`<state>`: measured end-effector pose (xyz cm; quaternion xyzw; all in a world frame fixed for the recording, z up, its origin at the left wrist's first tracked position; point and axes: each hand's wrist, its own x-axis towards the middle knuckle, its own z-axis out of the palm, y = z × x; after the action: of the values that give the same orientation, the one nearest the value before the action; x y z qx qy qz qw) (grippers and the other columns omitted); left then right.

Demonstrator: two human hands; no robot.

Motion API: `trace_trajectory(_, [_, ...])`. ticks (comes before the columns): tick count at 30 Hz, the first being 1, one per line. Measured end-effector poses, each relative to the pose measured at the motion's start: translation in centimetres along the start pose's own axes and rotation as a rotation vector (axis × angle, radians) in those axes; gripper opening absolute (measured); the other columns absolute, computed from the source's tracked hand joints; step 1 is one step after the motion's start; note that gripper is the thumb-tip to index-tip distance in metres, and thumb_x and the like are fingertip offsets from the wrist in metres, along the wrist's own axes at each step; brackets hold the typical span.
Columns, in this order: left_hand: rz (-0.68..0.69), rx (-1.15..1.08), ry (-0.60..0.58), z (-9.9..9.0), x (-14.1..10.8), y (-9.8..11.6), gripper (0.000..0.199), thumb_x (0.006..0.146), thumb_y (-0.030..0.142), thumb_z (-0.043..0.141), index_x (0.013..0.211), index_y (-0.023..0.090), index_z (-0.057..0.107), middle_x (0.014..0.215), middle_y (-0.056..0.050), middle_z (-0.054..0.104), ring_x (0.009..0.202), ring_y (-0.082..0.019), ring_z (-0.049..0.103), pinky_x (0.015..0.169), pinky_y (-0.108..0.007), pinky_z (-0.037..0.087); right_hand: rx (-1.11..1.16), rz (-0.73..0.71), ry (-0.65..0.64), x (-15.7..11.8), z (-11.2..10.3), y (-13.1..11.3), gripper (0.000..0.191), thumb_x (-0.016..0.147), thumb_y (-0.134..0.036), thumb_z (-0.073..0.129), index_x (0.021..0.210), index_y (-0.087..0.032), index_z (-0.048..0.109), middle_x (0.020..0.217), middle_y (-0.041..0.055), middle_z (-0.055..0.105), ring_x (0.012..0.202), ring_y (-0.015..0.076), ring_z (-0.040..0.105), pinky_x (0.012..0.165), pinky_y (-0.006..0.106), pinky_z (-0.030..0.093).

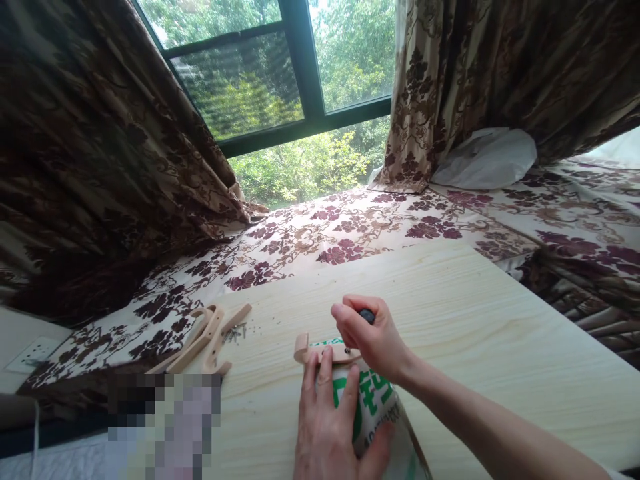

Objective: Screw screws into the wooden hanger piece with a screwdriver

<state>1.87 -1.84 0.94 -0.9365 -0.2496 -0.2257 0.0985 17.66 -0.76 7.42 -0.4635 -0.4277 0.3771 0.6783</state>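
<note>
Pale tabletop (440, 287): L hand (330, 423), grip spread, lies on printed bag (383, 387), contents unclear; R hand (375, 333), grip pinching dk handle (367, 316).

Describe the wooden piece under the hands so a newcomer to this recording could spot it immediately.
Below the window, a pale wood-grain board holds a white pack with green lettering. Across that pack lies the light wooden piece, curled at one end, beneath the left hand. Only this one is under a hand; the similar wooden pieces lie bunched leftward beside loose screws.

There are two hands (333, 427) (370, 333), one dark handle (367, 316), one window (313, 80), several screws (237, 333).
</note>
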Motion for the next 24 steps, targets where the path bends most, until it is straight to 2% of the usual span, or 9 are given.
trace_trajectory(4, [0.042,0.048,0.046,0.0,0.2,-0.1,0.059,0.079,0.046,0.058,0.128,0.014,0.049,0.144,-0.023,0.027,0.137,-0.041,0.017,0.087,-0.053,0.051,-0.013,0.025,-0.088,1.1,0.7,-0.8,0.039,0.082,-0.03,0.053,0.05,-0.021,0.033,0.044,-0.0077,0.031,0.044,0.0069,0.029,0.044,0.024,0.024])
trace_trajectory(8, [0.039,0.064,0.101,0.2,0.1,0.1,0.059,0.078,0.048,0.058,0.127,0.014,0.05,0.141,-0.023,0.032,0.134,-0.039,0.026,0.085,-0.051,0.052,-0.04,0.063,-0.148,2.0,1.4,-1.3,0.039,0.081,-0.033,0.053,0.049,-0.021,0.033,0.042,-0.0083,0.032,0.041,0.0063,0.028,0.042,0.023,0.025])
trace_trajectory(14, [-0.173,-0.087,0.15,1.1,-0.3,1.3,0.052,0.084,0.054,0.047,0.125,0.024,0.052,0.14,-0.012,0.041,0.133,-0.032,0.032,0.095,-0.05,0.045,-0.172,0.09,-0.229,2.2,1.9,-1.3,0.037,0.083,-0.037,0.046,0.053,-0.023,0.03,0.043,-0.0087,0.031,0.041,0.0068,0.028,0.041,0.022,0.029])
trace_trajectory(17, [-0.199,-0.115,0.173,1.6,-0.4,1.6,0.051,0.084,0.053,0.046,0.125,0.024,0.052,0.139,-0.012,0.042,0.133,-0.032,0.032,0.097,-0.05,0.042,-0.319,0.063,-0.314,2.5,1.7,-1.6,0.034,0.086,-0.038,0.042,0.058,-0.022,0.032,0.046,-0.0077,0.035,0.043,0.0074,0.032,0.044,0.022,0.032])
trace_trajectory(20, [-0.172,-0.075,0.157,1.6,-0.5,1.4,0.051,0.081,0.048,0.051,0.126,0.024,0.051,0.141,-0.012,0.039,0.134,-0.032,0.031,0.099,-0.05,0.039,-0.542,-0.017,-0.421,3.0,1.0,-2.7,0.029,0.084,-0.035,0.047,0.06,-0.02,0.04,0.053,-0.0045,0.043,0.05,0.0092,0.039,0.049,0.023,0.032])
trace_trajectory(22, [-0.139,-0.027,0.145,1.4,-0.5,1.0,0.055,0.079,0.048,0.054,0.127,0.023,0.049,0.14,-0.013,0.04,0.134,-0.032,0.031,0.1,-0.05,0.037,-0.721,-0.104,-0.443,3.3,0.5,-3.7,0.025,0.079,-0.029,0.053,0.059,-0.019,0.041,0.058,-0.0031,0.044,0.056,0.0102,0.038,0.054,0.025,0.028])
trace_trajectory(24, [-0.087,0.022,0.151,1.2,-0.3,0.7,0.06,0.077,0.05,0.056,0.128,0.02,0.049,0.139,-0.013,0.042,0.134,-0.032,0.03,0.1,-0.049,0.037,-0.888,-0.172,-0.44,3.6,0.1,-4.6,0.025,0.075,-0.025,0.056,0.058,-0.019,0.039,0.058,-0.0035,0.04,0.056,0.0103,0.031,0.055,0.027,0.023])
